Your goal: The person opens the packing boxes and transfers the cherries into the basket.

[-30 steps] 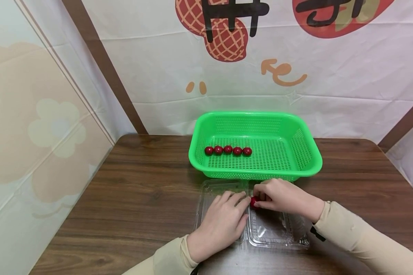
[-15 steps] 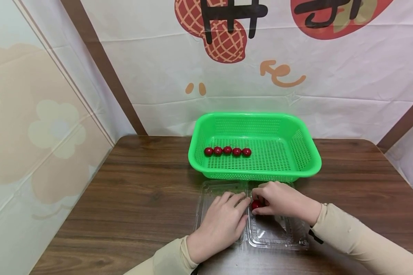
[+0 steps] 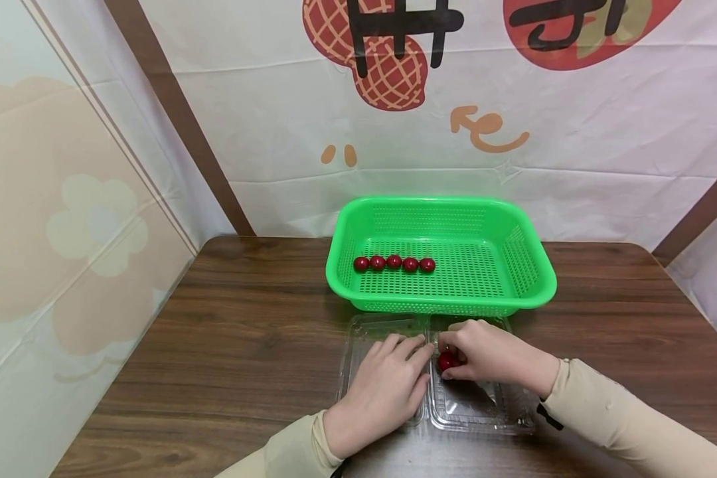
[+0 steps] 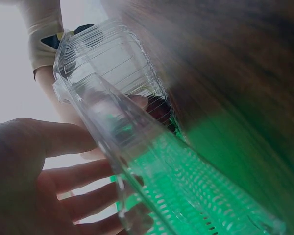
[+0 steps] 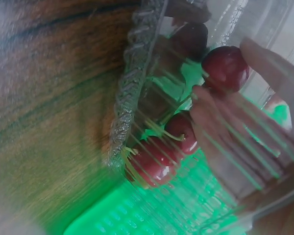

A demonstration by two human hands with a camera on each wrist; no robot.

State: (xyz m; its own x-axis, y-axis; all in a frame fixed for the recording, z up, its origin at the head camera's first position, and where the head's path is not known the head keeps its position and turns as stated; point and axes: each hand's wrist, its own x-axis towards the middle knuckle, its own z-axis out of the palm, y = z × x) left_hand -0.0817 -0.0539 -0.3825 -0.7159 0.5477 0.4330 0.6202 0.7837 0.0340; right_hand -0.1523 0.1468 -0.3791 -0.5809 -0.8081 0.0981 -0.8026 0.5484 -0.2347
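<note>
In the head view a clear plastic clamshell box (image 3: 463, 406) lies unfolded, its two halves side by side. My right hand (image 3: 494, 353) reaches into the right half and pinches a dark red cherry (image 3: 447, 362) between thumb and fingers. The right wrist view shows this held cherry (image 5: 225, 68) at the fingertips, with more cherries (image 5: 149, 164), some with green stems, inside the box near its wall. My left hand (image 3: 385, 382) rests on the left half with fingers spread and extended toward the middle fold. In the left wrist view those fingers (image 4: 78, 178) lie along the clear plastic wall.
A green perforated basket (image 3: 528, 299) stands right behind the box, with several cherries (image 3: 394, 261) in a row on its floor. Everything sits on a dark wooden table (image 3: 245, 372). A printed cloth (image 3: 275, 119) hangs behind the table.
My right hand has shifted slightly toward me inside the right half, carrying the cherry with it. The left hand stays in place, and the row in the basket is unchanged.
</note>
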